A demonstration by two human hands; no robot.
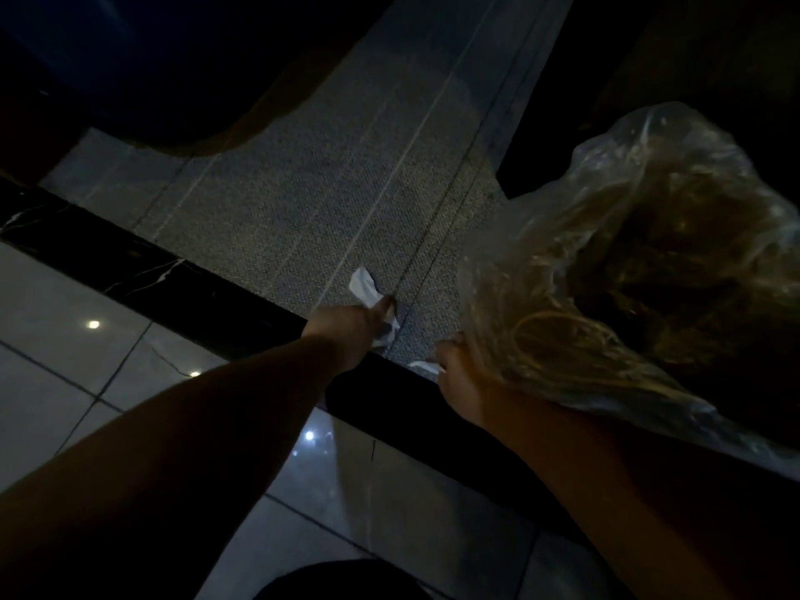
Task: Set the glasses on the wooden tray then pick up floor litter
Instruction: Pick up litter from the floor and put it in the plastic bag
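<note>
Head view, left hand (351, 329): centre of frame, fingers pinched on white paper litter (366, 290) lying on the grey carpet (303, 218).
Right hand (459, 378): clenched on a clear plastic bag (606, 270), right of frame.
Second scrap (422, 365): beside right hand, at carpet edge.

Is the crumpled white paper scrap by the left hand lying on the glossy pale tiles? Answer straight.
No, the crumpled white paper scrap at the left hand lies on the grey woven carpet, beyond the black marble border strip.
</note>
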